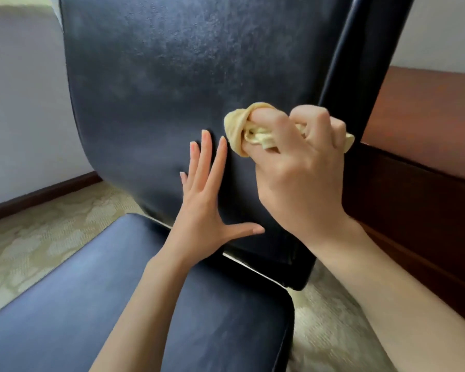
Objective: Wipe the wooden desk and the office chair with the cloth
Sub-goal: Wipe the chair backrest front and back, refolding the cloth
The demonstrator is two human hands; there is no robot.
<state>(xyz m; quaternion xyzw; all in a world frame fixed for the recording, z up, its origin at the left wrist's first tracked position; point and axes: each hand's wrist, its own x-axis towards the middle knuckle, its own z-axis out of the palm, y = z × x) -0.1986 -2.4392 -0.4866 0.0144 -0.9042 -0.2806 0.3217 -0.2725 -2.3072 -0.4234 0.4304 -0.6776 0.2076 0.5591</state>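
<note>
Cloth (235,130), pale yellow and bunched into a wad, is gripped in the right hand (298,181), whose fingers (314,122) are curled tightly round it. The wad is pressed against the lower right part of the dark backrest (159,89) of the office chair (360,63). The left hand (202,210) is laid flat on the backrest just beside the cloth, its fingers (206,157) straight and slightly spread, the thumb held wide. The padded seat (91,304) is seen below both forearms. The wooden desk (427,116) stands just right of the chair, on patterned carpet (38,237).
</note>
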